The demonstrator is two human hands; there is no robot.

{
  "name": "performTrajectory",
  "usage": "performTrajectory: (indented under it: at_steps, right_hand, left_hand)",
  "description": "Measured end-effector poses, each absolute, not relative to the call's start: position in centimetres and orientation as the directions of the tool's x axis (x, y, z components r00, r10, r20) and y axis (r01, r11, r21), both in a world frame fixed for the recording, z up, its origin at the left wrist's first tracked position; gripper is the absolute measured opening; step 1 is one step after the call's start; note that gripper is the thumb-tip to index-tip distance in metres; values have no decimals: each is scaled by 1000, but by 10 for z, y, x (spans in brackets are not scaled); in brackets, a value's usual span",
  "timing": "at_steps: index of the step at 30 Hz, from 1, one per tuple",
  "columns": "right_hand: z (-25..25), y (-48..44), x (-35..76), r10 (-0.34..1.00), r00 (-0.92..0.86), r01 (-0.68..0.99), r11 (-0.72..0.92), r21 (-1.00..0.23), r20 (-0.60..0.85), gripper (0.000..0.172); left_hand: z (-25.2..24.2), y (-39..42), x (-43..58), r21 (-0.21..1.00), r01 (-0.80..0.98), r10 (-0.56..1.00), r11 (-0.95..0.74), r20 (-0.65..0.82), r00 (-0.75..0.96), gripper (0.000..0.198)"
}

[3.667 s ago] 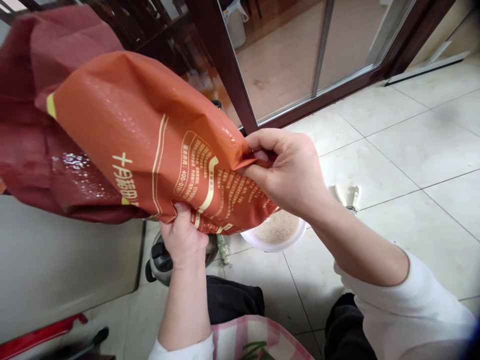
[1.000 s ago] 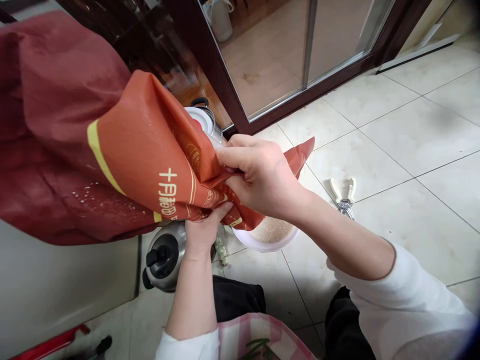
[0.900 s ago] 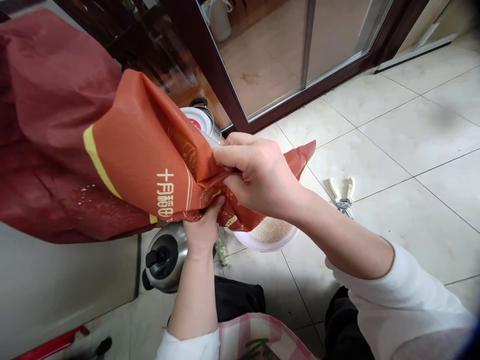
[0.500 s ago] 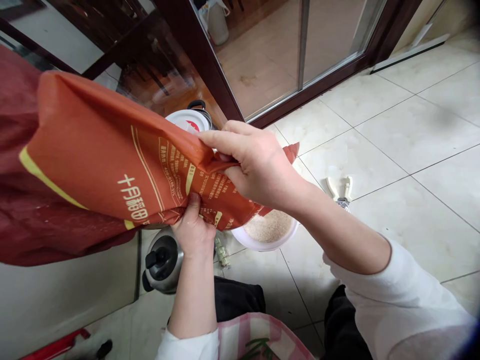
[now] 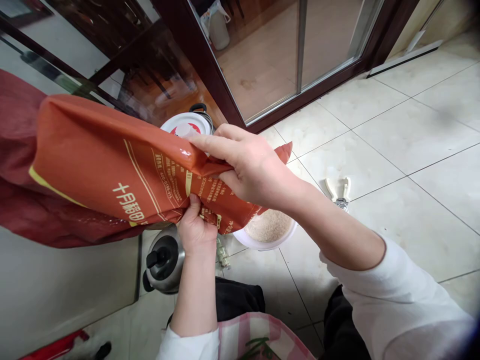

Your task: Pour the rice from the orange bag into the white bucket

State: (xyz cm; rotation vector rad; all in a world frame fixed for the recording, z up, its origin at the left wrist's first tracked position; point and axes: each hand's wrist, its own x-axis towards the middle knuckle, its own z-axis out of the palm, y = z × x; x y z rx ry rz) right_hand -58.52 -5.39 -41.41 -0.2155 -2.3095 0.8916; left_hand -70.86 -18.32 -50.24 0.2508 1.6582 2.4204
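Observation:
A large orange-red bag [image 5: 93, 150] with yellow and white print lies aslant, its narrow end over a white bowl [image 5: 264, 246] on the floor. Pale grain [image 5: 269, 225] fills much of what shows of the bowl. My left hand [image 5: 197, 227] grips the bag's lower edge, thumb on the printed side, fingers hidden beneath. From above, my right hand [image 5: 251, 165] pinches the folded upper edge near the narrow end. The bag's mouth is mostly hidden behind my right hand and the bag itself.
A steel pot or kettle with a black lid [image 5: 164, 260] stands below the bag. White-handled scissors [image 5: 339, 192] lie on the tiles at right. A white round lid [image 5: 187, 124] is behind the bag, near a dark-framed glass door [image 5: 262, 65]. A small green packet [image 5: 222, 254] lies beside the bowl.
The bag's wide end has dropped a little and its folds have shifted. Both hands keep their hold, with my right hand slightly further left. The view has shifted slightly.

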Motion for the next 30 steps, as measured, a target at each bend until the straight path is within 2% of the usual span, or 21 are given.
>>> performTrajectory:
  at_steps: [2,3,5,7,10,11,13,16,18,23,30]
  right_hand:
    - [-416,-47,-583,348,-769,-98,765,-637,536,52]
    - [-418,-42,-581,354,-765,-93,766,-636,538,56]
    - [-424,-30,-573,381,-781,-41,759,-650,494,81]
    - [-430,-16,-564,399,-839,50,734,-678,370,100]
    - [-434,-4,-554,351,-928,173,698,-695,121,109]
    - [-434,-3,-552,339,-939,207,695,-689,60,106]
    - [-430,-6,-552,338,-941,262,710,-654,-11,87]
    - [-423,-13,-556,336,-942,281,766,-578,-13,49]
    - [-419,-17,-559,316,-949,265,805,-531,7,36]
    - [-418,-21,-561,302,-953,266,855,-445,11,28]
    - [-413,-21,-560,314,-949,299,869,-394,-28,25]
  left_hand:
    - [-501,-183,-708,930,-114,282,-349,-12,-959,17]
    - [-499,-183,-707,927,-134,287,-352,-29,-957,16]
    - [-497,-182,-706,920,-155,279,-360,-52,-959,15]
    - [-496,-182,-707,924,-144,273,-354,-45,-961,15]
    - [-500,-184,-710,940,-113,315,-321,-6,-949,21]
    - [-502,-184,-712,943,-110,329,-314,-1,-944,24]
    - [-506,-185,-713,941,-124,336,-314,-12,-942,26]
    - [-509,-183,-713,933,-157,327,-323,-46,-944,26]
    - [-510,-182,-713,931,-160,317,-329,-50,-947,25]
    - [-507,-180,-713,920,-115,256,-376,-16,-967,15]
    - [-497,-177,-708,933,25,190,-359,99,-977,27]
